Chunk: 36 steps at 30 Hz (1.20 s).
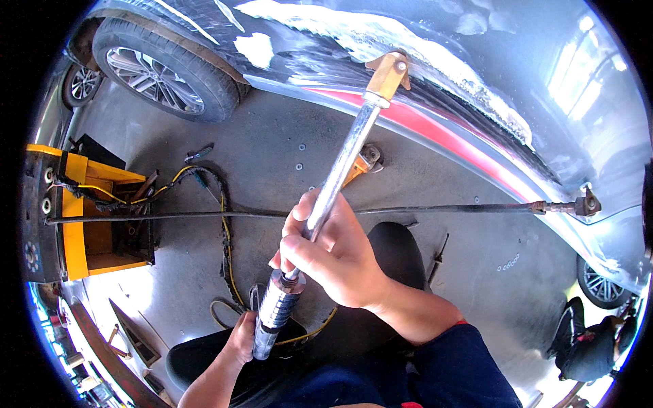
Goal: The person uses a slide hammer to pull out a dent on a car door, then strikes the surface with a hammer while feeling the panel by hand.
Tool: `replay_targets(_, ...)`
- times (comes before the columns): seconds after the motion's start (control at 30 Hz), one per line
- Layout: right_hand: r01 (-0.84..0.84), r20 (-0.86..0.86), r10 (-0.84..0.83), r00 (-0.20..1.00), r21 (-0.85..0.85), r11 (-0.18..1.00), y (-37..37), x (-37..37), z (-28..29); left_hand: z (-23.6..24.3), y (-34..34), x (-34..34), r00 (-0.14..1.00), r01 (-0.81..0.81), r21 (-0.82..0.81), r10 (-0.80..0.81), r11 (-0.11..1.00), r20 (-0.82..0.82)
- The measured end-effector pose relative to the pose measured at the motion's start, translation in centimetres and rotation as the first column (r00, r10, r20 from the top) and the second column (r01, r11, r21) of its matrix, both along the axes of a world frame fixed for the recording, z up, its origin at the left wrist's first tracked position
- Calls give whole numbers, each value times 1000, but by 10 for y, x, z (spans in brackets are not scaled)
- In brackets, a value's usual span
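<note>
Both my hands are on a slide hammer (340, 163), a long chrome rod with a brass-coloured hooked head (389, 76). My right hand (337, 251) is closed around the middle of the rod, thumb on the near side. At the lower end, beside the knurled dark weight (279, 302), my left hand (241, 336) grips the tool, its fingers partly hidden behind it. The hooked head lies over the lower side of a grey car body (469, 41) with scraped and white filler-like patches. Whether it touches the panel I cannot tell.
A black cable (422, 209) runs from a yellow-and-black cabinet (75, 204) to a metal clamp (587, 202) at the car body. An orange tool (367, 162), washers and yellow-black wiring (224, 231) lie on the grey floor. Another person (592, 347) is at the right.
</note>
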State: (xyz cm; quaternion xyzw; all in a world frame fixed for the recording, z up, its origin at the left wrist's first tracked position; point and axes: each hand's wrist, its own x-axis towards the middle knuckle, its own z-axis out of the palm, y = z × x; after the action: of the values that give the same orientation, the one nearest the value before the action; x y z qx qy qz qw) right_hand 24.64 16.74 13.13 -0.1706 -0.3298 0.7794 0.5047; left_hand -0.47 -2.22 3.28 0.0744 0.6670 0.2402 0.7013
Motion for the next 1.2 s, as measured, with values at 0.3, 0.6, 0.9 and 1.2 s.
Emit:
replay_targets(0.3,6,-15,-7,1000,-24,1000,1,1,1,6,1,4,999,-40,25,40,999,7)
replay_targets(0.6,-30,45,31,998,-25,999,-22,-28,-25,10,7,6,993,-72,-1,72,997,93)
replay_targets(0.9,8,-189,-10,982,-11,1000,71,13,12,7,-2,-3,997,-7,-20,5,1000,-72)
replay_targets(1.2,-179,21,181,983,-57,982,-29,-38,-40,-7,-2,-16,998,22,14,-22,1000,63)
